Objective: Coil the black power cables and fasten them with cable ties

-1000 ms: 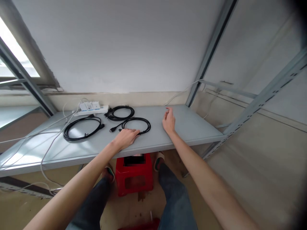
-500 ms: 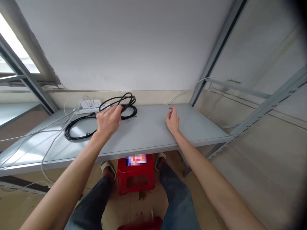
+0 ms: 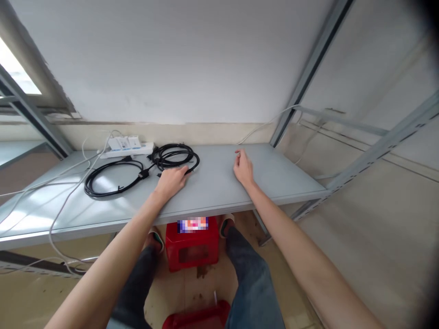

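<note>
My left hand [image 3: 172, 182] is low over the grey shelf, its fingers closed on the front of a coiled black cable [image 3: 174, 147]. That coil lies flat in overlapping loops, with a plug-like end at its left. Left of it a second coiled black cable [image 3: 103, 194] rests on the shelf, its dark connector [image 3: 144, 173] close to the first coil. My right hand [image 3: 243, 168] leans on the shelf farther right, fingers loosely curled in, and no object shows in it. The undersides of both hands are hidden.
A white power strip [image 3: 147, 148] with white adapters [image 3: 125, 142] stands by the wall. White cords [image 3: 56, 217] droop over the shelf's [image 3: 212, 183] front left edge. Metal posts [image 3: 308, 73] rise at both ends. Below are a red stool [image 3: 192, 251] and another red plastic object [image 3: 199, 320].
My left hand has brought the raised black cable coil down onto the shelf and moved right and nearer. My right hand stays almost in place; the view has shifted slightly.
</note>
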`<state>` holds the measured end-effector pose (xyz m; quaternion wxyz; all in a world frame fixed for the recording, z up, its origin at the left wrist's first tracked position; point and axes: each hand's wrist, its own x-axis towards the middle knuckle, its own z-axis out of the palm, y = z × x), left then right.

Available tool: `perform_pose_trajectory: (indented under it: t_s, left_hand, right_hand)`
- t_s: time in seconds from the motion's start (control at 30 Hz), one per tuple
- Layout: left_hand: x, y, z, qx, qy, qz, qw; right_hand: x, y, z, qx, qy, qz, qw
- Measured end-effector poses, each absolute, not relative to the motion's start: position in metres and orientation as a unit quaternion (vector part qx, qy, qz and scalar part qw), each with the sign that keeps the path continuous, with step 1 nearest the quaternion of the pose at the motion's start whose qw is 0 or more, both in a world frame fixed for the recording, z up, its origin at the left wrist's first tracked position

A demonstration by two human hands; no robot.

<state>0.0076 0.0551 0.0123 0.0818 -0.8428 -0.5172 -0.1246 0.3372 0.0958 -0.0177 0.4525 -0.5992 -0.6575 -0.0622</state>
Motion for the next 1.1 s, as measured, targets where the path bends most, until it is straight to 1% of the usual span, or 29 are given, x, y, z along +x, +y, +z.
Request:
perform_pose_trajectory:
  t_s: [0.17,0.27,0.47,0.53,0.63,0.73,0.9,1.1]
  left_hand:
    - [0.009,0.060,0.006,-0.837,-0.528,-0.133,0.050]
    - [0.008,0.062,0.006,-0.834,-0.529,-0.145,0.048]
    - [0.007,0.059,0.008,-0.821,-0.547,-0.160,0.031]
    - [0.005,0.060,0.007,-0.821,-0.547,-0.163,0.020]
    - [0.003,0.063,0.004,-0.812,-0.561,-0.160,0.013]
    - [0.001,0.066,0.002,-0.806,-0.569,-0.165,0.010]
    - [-0.002,0.068,0.000,-0.812,-0.554,-0.183,-0.002]
    - [-0.002,0.067,0.001,-0.807,-0.562,-0.183,0.004]
  right_hand:
    - [0.320,0.085,-0.014,-0.561,-0.742,-0.048,0.364]
    - [0.298,0.073,-0.009,-0.504,-0.798,-0.006,0.329]
    - [0.230,0.068,0.003,-0.488,-0.783,0.124,0.364]
    - [0.207,0.071,0.005,-0.485,-0.783,0.145,0.360]
    - [0.183,0.074,0.004,-0.493,-0.787,0.133,0.347]
    - [0.177,0.074,-0.001,-0.506,-0.779,0.109,0.354]
    - [0.184,0.075,-0.006,-0.477,-0.790,0.152,0.353]
    - [0.185,0.071,-0.006,-0.476,-0.790,0.140,0.359]
